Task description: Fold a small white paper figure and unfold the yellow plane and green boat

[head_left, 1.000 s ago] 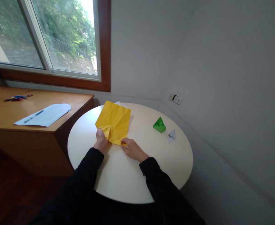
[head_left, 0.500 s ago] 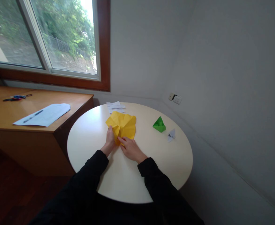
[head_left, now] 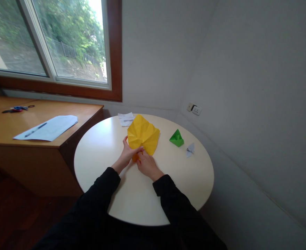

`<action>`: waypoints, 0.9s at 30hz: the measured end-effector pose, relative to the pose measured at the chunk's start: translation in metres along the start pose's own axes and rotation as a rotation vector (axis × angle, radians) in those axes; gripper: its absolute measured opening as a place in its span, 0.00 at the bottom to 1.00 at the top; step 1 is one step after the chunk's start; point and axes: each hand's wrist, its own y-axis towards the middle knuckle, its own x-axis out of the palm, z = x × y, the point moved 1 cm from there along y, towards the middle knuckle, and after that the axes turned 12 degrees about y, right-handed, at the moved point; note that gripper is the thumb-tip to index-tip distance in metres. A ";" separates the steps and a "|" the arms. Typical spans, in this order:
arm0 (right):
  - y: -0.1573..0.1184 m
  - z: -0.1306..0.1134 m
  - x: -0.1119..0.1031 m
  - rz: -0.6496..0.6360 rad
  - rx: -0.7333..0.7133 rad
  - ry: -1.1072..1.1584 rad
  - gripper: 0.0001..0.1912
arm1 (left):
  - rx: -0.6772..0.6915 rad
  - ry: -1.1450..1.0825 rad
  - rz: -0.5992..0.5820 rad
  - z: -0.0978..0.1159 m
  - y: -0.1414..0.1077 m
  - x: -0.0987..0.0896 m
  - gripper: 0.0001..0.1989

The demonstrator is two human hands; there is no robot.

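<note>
A creased sheet of yellow paper (head_left: 144, 133) is held up over the round white table, its folds fanning out from the lower edge. My left hand (head_left: 126, 154) grips it at the lower left, the thumb lying across the front and the fingers partly behind the sheet. From the lower right, my right hand (head_left: 147, 164) pinches the bottom edge close to the left thumb. Both hands are closed on the paper, and some right fingertips are hidden. A small orange-yellow part of the sheet shows beneath the hands.
On the round table (head_left: 95, 166) sit a green folded paper boat (head_left: 177, 138), a small white folded paper (head_left: 190, 150) and white paper pieces (head_left: 126, 119). Papers (head_left: 56, 126) with a pen (head_left: 36, 129) and scissors (head_left: 16, 109) lie on the wooden desk (head_left: 1, 128) at left.
The yellow paper has turned and shifted right and up, its upper part now standing higher. My left thumb has come across its front, and my right fingers have curled in at the bottom edge.
</note>
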 end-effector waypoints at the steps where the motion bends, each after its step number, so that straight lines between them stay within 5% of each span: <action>1: 0.000 -0.001 -0.001 -0.015 0.017 -0.026 0.23 | 0.026 0.034 -0.005 0.000 0.000 0.000 0.54; 6: -0.001 -0.007 -0.004 -0.041 0.053 -0.118 0.26 | 0.080 0.183 0.053 -0.004 0.002 0.000 0.56; 14: -0.004 -0.007 -0.007 -0.060 -0.113 -0.125 0.34 | 0.135 0.155 0.380 -0.017 0.023 -0.018 0.13; 20: -0.002 -0.002 0.001 -0.145 -0.237 0.050 0.24 | -0.058 0.169 0.619 -0.014 0.051 -0.058 0.09; 24: -0.001 -0.004 0.008 -0.183 -0.323 0.077 0.17 | -0.178 0.136 0.468 -0.008 0.067 -0.080 0.08; 27: 0.000 -0.007 0.014 -0.187 -0.348 0.082 0.17 | -0.174 0.310 0.383 0.000 0.075 -0.095 0.13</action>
